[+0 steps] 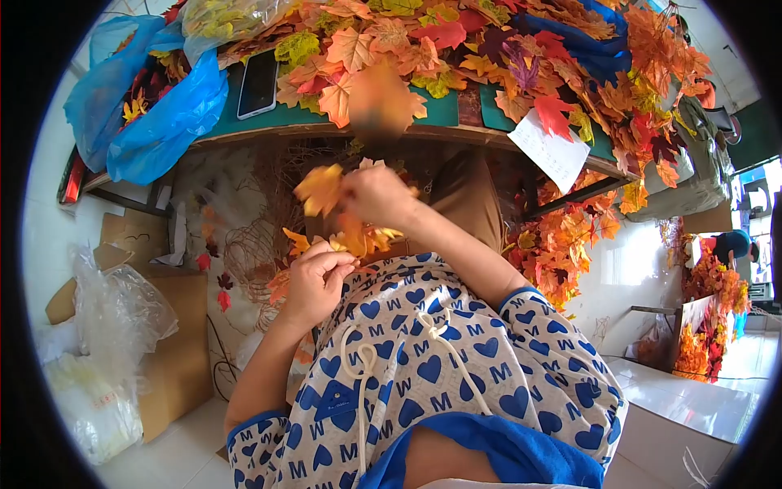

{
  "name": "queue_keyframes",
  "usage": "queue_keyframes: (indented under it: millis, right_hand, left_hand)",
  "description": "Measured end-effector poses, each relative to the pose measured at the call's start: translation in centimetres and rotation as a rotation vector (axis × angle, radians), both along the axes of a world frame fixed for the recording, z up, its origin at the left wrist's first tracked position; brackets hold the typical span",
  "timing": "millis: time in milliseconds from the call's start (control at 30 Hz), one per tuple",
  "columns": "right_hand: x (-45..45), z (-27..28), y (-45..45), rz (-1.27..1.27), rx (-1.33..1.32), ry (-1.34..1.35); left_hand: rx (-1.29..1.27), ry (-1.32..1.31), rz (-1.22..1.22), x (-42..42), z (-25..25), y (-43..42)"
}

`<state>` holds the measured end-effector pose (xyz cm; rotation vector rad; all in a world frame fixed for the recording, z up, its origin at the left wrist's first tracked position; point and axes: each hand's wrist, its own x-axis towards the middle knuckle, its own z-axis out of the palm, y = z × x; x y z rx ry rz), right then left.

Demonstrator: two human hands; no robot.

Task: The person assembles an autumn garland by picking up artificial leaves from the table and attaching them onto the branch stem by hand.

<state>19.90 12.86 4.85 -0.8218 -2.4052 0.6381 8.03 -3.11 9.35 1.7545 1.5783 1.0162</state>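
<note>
Over my lap, my left hand [318, 281] is closed in a pinch, with thumb and fingertips together at a bunch of orange and yellow artificial maple leaves [358, 236]. Just above it, my right hand [379, 196] is curled and smeared by motion. A yellow-orange artificial maple leaf [319, 189] is at its fingers, also blurred. Another blurred orange leaf [381, 102] appears in front of the table edge. The stems between my hands are too small to make out.
The green-topped table [440, 112] carries heaped artificial leaves [383, 37], a phone [258, 84], a blue plastic bag [167, 122] and a paper sheet [547, 151]. More leaves [554, 253] hang at the right. A cardboard box [175, 342] and clear plastic bags [102, 359] stand left.
</note>
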Motion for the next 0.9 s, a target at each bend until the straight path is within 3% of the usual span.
queue_keyframes:
  millis: [133,200,267,367,400,433,633,767,833,900]
  right_hand:
    - [3.2,1.8,2.5,-0.373,-0.187,0.655]
    - [4.7,4.2,3.5,-0.291,0.148,0.910]
    - [6.9,7.1,4.0,-0.379,0.247,1.016]
    - [11.4,12.8,7.7,-0.603,1.064,0.741]
    - [13.3,14.3,9.1,-0.652,1.180,0.601]
    - [14.8,15.2,10.0,-0.657,1.096,0.589]
    - [20.0,18.9,15.9,-0.779,1.316,0.372]
    - [17.2,18.1,17.7,-0.482,1.204,0.242]
    - [12.8,16.7,19.3,-0.564,1.137,0.155]
    - [9.0,16.3,20.0,-0.482,1.080,0.132]
  left_hand:
    - [-0.021,-0.033,-0.154,-0.7,0.3,0.2]
    - [-0.151,-0.012,-0.221,-0.4,0.2,-0.2]
    - [-0.217,-0.042,-0.213,-0.4,-0.1,-0.1]
    - [-0.332,-0.231,-0.233,-1.0,-0.6,0.0]
    - [-0.395,-0.270,-0.218,-1.2,-0.8,0.0]
    - [-0.460,-0.309,-0.206,-1.4,-1.0,0.1]
    - [-0.396,-0.232,-0.232,-1.4,-1.7,0.0]
    - [-0.412,-0.158,-0.231,-1.0,-2.2,0.0]
    - [-0.465,-0.262,-0.210,-0.7,-2.2,-0.1]
    - [-0.484,-0.339,-0.183,-0.9,-3.4,-0.3]
